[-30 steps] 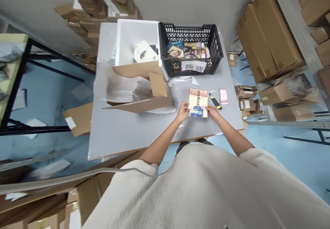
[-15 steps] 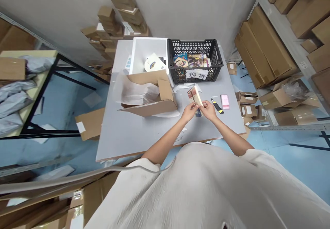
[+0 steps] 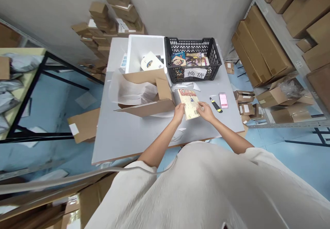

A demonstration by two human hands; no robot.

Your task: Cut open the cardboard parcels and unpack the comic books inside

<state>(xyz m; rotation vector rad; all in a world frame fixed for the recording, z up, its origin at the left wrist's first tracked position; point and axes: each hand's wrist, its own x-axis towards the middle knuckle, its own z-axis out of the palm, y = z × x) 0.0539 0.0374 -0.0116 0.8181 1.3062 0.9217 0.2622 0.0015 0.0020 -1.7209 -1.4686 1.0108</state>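
A cream-coloured book with a red band across its top is held over the table, its cover facing up and a barcode near its lower right corner. My left hand grips its left edge, with the thumb on the cover. At the right edge, my right hand pinches the book near the barcode. Left of the book stands an open cardboard box with white foam wrap inside. A black and yellow utility knife and a phone with a pink screen lie to the right.
Behind the book, a black plastic crate holds several books and bears a paper sign. Beside it sits a white foam box with a white item inside. Torn paper lies near the table's front edge. Shelves of cartons stand at the right.
The book has turned from tilted on edge to cover up, showing its full face and barcode. My hands have moved apart to its two sides.
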